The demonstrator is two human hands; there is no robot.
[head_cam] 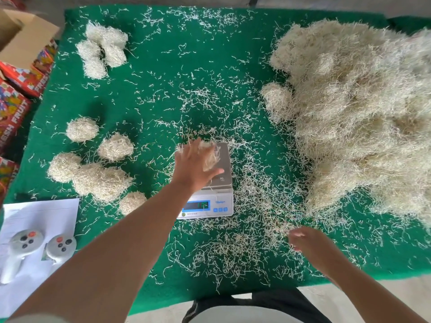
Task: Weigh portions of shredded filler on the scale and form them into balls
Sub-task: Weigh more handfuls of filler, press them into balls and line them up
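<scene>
A small white digital scale (224, 201) with a steel pan (225, 159) stands on the green table near the middle front, its display lit. My left hand (194, 167) lies over the pan with fingers spread, touching a tuft of pale shredded filler (211, 157) on it. My right hand (310, 243) hovers blurred over loose shreds at the front right, fingers loosely bent and holding nothing. A big heap of filler (359, 113) covers the right side. Several formed balls (93, 178) lie at the left, with more balls (101, 48) at the far left.
Loose shreds are scattered all over the green cloth (163, 66). Two white hand controllers (60, 247) rest on a sheet of paper (39, 213) at the front left. Red fruit cartons (21, 82) stand beyond the table's left edge.
</scene>
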